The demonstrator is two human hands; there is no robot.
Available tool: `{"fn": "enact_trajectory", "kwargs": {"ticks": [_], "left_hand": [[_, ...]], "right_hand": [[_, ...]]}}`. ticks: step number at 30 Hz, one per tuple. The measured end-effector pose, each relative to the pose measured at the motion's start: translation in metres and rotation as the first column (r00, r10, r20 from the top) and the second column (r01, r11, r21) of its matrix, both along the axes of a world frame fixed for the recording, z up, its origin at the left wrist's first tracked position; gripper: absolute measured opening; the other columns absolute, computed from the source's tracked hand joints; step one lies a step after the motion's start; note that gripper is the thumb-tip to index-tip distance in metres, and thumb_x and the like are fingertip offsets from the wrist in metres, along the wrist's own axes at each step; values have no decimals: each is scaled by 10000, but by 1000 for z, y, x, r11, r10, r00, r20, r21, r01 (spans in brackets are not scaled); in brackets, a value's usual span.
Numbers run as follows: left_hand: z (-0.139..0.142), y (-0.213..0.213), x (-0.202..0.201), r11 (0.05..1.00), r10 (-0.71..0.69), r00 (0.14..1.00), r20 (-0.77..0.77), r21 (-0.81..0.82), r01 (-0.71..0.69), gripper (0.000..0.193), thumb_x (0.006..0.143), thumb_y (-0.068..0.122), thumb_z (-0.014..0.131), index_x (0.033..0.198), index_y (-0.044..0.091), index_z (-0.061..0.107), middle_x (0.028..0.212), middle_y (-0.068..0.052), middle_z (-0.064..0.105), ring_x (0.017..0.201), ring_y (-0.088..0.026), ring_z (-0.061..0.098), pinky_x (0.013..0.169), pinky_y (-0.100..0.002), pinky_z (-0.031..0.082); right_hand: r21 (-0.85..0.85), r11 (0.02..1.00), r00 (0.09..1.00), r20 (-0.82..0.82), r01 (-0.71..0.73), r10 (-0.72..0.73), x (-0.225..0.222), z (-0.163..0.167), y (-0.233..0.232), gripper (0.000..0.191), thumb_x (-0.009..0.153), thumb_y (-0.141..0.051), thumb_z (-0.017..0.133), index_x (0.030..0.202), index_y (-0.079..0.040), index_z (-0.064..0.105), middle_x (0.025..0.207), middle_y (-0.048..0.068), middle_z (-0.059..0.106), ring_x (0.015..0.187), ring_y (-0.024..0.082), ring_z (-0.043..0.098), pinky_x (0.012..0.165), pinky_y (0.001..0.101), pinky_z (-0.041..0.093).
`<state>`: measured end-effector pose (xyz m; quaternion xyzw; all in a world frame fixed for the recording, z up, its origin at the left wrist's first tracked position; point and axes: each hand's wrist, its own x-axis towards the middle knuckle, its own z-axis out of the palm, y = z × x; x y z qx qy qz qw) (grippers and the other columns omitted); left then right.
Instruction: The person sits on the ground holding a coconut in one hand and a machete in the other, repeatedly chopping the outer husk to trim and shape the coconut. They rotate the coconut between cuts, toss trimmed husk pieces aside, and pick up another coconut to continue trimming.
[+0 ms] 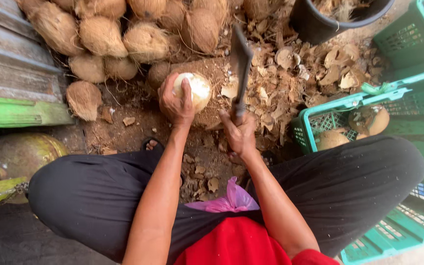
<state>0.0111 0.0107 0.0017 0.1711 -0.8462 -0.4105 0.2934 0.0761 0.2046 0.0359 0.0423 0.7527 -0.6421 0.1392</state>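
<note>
**A half-peeled coconut is held against a block while a cleaver is raised**

A pale, mostly peeled coconut (194, 91) is grasped by the left hand (176, 104); the fingers are wrapped over its top and it is pressed down on a brown husked block (172, 71), probably so that it is kept steady under the blade. A dark cleaver (240, 64) is clenched at its handle by the right hand (239, 135); the blade is held upright just beside the coconut (it is not seen touching it), with the edge turned toward the fruit. A pile of unpeeled coconuts (123, 34) is kept near, within reach of the left arm; brown shell chips (310, 68) are scattered on the ground to the right, where the cut pieces seem to fall. Peeled coconuts (369, 120) are laid in a green crate (413, 93) beside the right knee; a black bucket (320, 22) is placed further behind.
</note>
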Motion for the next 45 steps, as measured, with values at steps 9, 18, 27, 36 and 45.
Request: {"fn": "enact_trajectory", "kwargs": {"ticks": [9, 18, 27, 36, 45], "left_hand": [[-8, -5, -8, 996, 36, 998, -44, 79, -33, 488, 963, 566, 561, 1171, 151, 713, 1129, -130, 724, 1039, -257, 664, 865, -443, 545], [6, 1, 3, 999, -2, 1000, 0, 54, 2, 522, 986, 574, 538, 1191, 123, 704, 1145, -112, 727, 1040, -274, 674, 900, -451, 538], [4, -3, -2, 992, 0, 1000, 10, 126, -1, 515, 957, 561, 547, 1187, 129, 708, 1143, -111, 725, 1047, -263, 661, 866, -437, 537], [5, -11, -9, 996, -59, 998, -38, 67, 61, 511, 963, 550, 577, 1191, 115, 722, 1150, -107, 735, 1089, -271, 653, 940, -451, 526], [-10, -10, -8, 988, -5, 998, 58, 157, -4, 458, 958, 511, 576, 1164, 133, 734, 1147, -115, 744, 1044, -271, 685, 870, -449, 557]], "right_hand": [[202, 965, 950, 297, -166, 101, -16, -8, 0, 227, 960, -290, 610, 792, -138, 614, 578, 24, 537, 426, 112, 440, 385, 321, 372], [196, 975, 983, 171, -106, 72, -4, -20, -8, 391, 1011, -369, 604, 710, -119, 584, 576, 10, 533, 436, 107, 436, 395, 306, 402], [6, 996, 993, 80, -92, 91, -2, -11, 1, 328, 972, -389, 624, 753, -147, 593, 590, -10, 607, 402, 94, 481, 343, 277, 416], [154, 964, 920, 363, -218, 150, -17, -7, -11, 319, 967, -337, 656, 743, -120, 587, 562, 27, 512, 413, 122, 440, 372, 290, 365], [-97, 995, 1000, -12, 17, -18, 0, -6, 1, 317, 1002, -304, 630, 765, -114, 541, 589, -9, 549, 406, 99, 477, 353, 267, 452]]}}
